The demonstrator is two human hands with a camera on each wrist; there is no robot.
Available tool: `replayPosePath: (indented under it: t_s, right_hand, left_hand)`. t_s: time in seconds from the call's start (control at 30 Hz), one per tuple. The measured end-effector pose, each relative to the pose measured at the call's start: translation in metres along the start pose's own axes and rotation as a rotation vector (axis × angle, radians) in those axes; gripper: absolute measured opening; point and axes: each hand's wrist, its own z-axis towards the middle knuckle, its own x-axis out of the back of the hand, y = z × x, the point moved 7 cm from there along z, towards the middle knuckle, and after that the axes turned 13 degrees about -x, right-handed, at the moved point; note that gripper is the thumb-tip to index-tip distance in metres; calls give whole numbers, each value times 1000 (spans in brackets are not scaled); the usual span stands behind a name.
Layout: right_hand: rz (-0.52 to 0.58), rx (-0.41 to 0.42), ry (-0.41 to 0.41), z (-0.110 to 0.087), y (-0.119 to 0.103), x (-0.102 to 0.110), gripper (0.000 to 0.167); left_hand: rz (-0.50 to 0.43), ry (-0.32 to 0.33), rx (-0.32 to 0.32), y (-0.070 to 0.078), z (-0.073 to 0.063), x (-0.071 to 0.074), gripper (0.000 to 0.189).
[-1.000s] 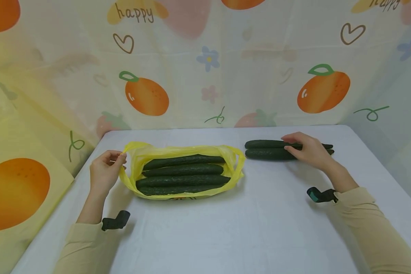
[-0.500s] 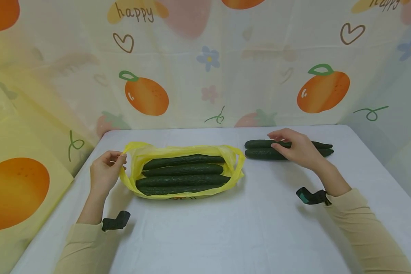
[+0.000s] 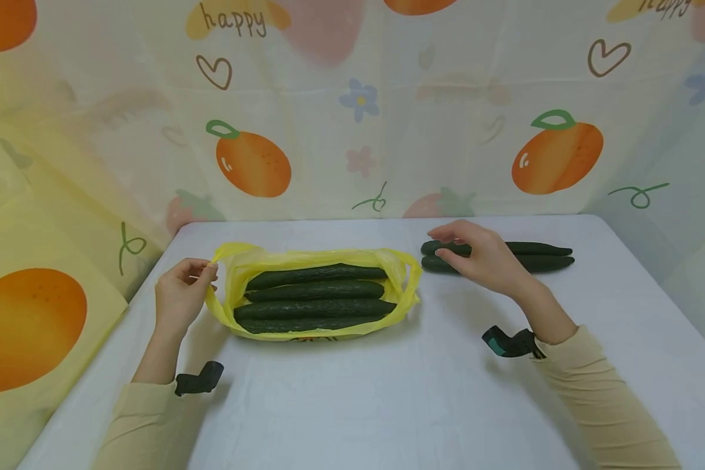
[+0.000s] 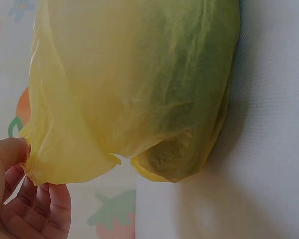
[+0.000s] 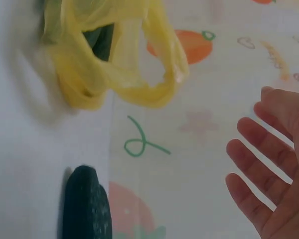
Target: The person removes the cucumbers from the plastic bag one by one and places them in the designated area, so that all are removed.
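Observation:
A yellow plastic bag [image 3: 252, 261] lies with its mouth spread wide on the table, several dark green cucumbers [image 3: 314, 309] side by side in it. My left hand [image 3: 180, 294] pinches the bag's left handle between thumb and fingers; the left wrist view shows the thin yellow film [image 4: 65, 154] at the fingertips. Two more cucumbers [image 3: 540, 262] lie side by side at the back right. Over their left part hovers my right hand [image 3: 476, 256], fingers parted and holding nothing. In the right wrist view this hand [image 5: 274, 159] is apart from the cucumber [image 5: 84, 209] and the bag's right handle [image 5: 157, 94].
A white cloth covers the table [image 3: 352, 405]. Behind it and on both sides hangs a curtain [image 3: 317, 170] printed with oranges and flowers. Each wrist wears a small black camera, one at the left cuff [image 3: 200, 378] and one at the right [image 3: 508, 341].
My right hand has moved left above the two loose cucumbers, from their right half toward their left ends, nearer the bag. The left hand and the bag have stayed in place.

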Motion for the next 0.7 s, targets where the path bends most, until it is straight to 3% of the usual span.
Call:
replayPosePath:
  t_s: [0.33, 0.7]
  right_hand:
    - [35, 49, -57, 5, -22, -20, 31]
    - [41, 19, -176, 14, -37, -53, 28]
  left_hand:
    - [11, 8, -7, -2, 0, -2, 27]
    - [27, 0, -8, 0, 0, -1, 28]
